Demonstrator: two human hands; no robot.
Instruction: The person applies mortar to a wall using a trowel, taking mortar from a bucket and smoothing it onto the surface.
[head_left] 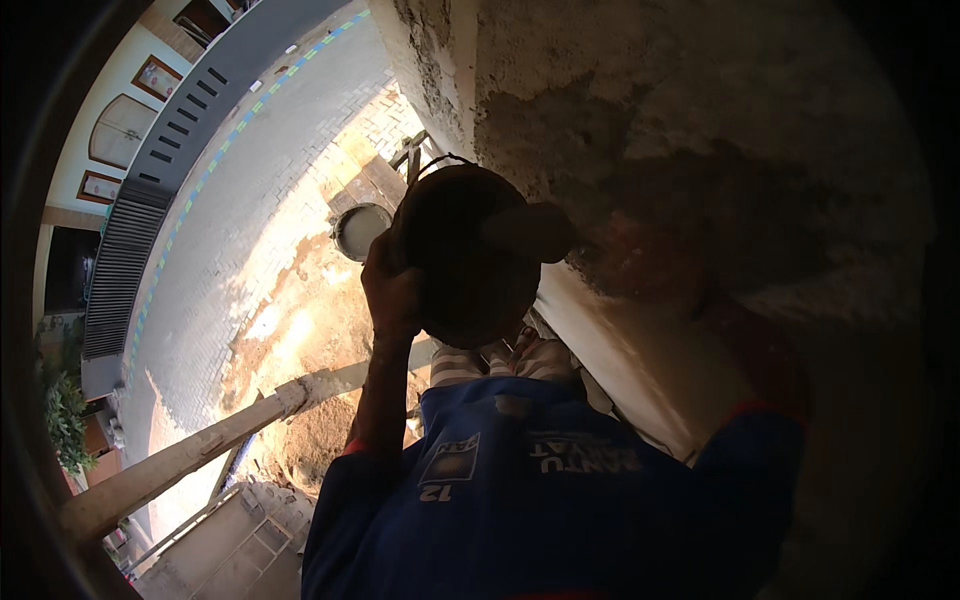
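Observation:
In deep shade at the middle, my left hand (393, 292) is closed on the left rim of a dark round bucket (470, 305), which I hold tilted in front of me. The inside of the bucket is too dark to make out. Over its right side reaches the pale flat blade of a trowel (530, 232). My right hand (640, 255) is at the trowel's other end, against the wall side; its fingers are barely visible in the shadow. A wall (600, 60) rises at my right, with a darker, damp-looking patch across its surface.
A wooden pole (220, 435) crosses at lower left. Far below are sandy ground (310, 290), a round tub (362, 232) of greyish liquid and a paved road (215, 240). My feet stand close to the wall's base. A house with a dark gate (125, 265) lies beyond the road.

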